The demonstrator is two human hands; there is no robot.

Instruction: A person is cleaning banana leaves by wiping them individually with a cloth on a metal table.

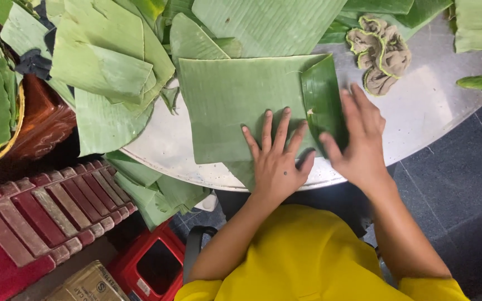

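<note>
A rectangular piece of green banana leaf [235, 100] lies flat on a round metal table [425, 111]. Its right edge [322, 97] is folded over, showing a darker green strip. My left hand [277, 159] presses flat on the leaf's near edge, fingers spread. My right hand [358, 139] lies flat beside it, fingers on the folded strip and the table. Neither hand grips anything.
Piles of cut banana leaves [104, 61] cover the table's left and far side. A crumpled brown cloth [380, 53] lies at the far right. A red plastic crate [34, 217] and a red stool [152, 265] stand on the floor at the left, with more leaves [152, 192] hanging below the table's edge.
</note>
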